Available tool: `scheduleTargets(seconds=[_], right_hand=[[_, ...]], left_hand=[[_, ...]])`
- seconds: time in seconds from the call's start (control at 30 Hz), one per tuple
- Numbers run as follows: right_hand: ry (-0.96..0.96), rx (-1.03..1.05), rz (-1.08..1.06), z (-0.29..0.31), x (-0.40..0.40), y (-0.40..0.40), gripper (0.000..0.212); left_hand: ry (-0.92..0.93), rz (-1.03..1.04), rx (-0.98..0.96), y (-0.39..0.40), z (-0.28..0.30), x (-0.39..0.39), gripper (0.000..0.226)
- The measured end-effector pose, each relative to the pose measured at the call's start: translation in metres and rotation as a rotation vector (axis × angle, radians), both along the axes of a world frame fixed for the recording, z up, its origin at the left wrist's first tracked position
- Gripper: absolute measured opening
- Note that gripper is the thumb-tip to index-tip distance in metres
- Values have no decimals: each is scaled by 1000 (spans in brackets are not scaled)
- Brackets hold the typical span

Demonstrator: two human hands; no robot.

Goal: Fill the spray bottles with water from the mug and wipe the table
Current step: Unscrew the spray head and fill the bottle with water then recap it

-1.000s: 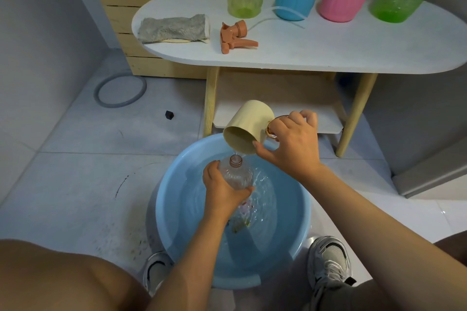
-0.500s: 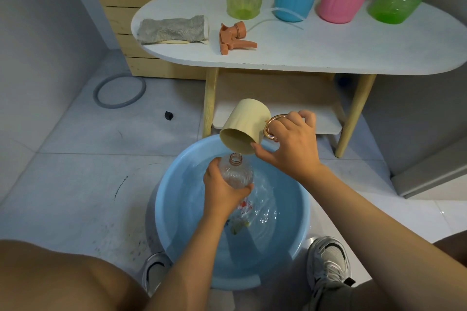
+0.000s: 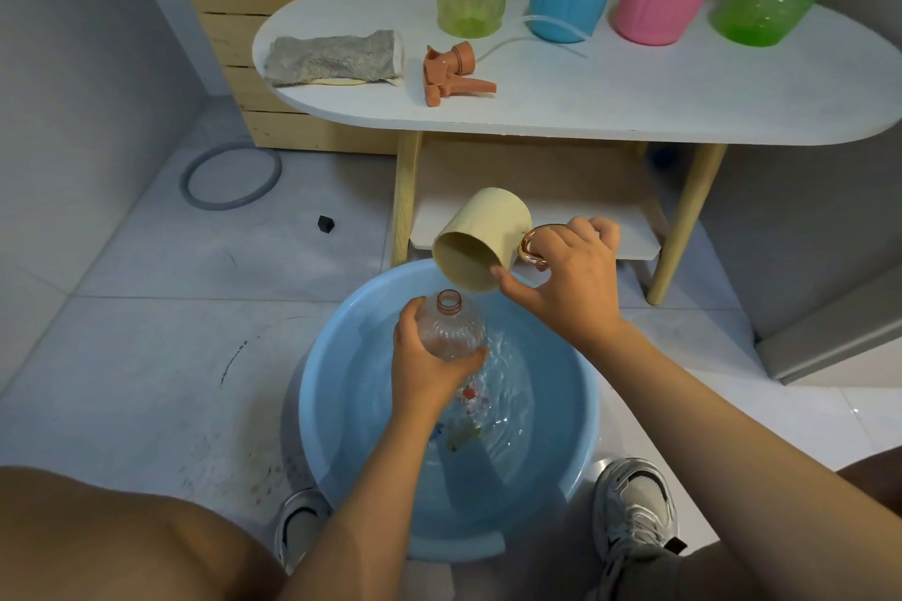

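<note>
Above the basin (image 3: 341, 429), the right hand (image 3: 568, 283) holds the tipped mug (image 3: 481, 242); the left hand (image 3: 429, 361) grips the clear bottle (image 3: 451, 325), whose narrow mouth risks spills.

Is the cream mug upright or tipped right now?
Tipped. The cream mug, held by the right hand, has its mouth facing down toward the clear bottle's open neck.

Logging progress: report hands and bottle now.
Left hand grips clear bottle over basin. Right hand tips mug above neck. Nothing in the way.
</note>
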State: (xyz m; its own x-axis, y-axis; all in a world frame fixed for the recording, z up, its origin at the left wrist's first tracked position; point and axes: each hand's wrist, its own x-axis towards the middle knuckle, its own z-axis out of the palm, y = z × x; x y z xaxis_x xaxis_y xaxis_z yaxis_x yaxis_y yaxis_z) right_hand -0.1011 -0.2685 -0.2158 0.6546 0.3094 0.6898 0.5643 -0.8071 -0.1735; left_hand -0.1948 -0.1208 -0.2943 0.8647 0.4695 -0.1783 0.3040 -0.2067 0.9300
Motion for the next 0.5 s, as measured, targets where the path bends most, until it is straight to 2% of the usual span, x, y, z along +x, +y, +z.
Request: scheduleTargets(seconds=[0.2, 0.33, 0.5], right_hand=[[228, 128, -159, -4, 1, 2, 46], [440, 34, -257, -12, 4, -2, 46], [591, -39, -357, -33, 8, -4, 44]], left_hand=[[-29, 63, -130, -4, 5, 1, 98], [-24, 105, -141, -1, 3, 5, 106], [5, 125, -104, 6, -9, 0, 104]])
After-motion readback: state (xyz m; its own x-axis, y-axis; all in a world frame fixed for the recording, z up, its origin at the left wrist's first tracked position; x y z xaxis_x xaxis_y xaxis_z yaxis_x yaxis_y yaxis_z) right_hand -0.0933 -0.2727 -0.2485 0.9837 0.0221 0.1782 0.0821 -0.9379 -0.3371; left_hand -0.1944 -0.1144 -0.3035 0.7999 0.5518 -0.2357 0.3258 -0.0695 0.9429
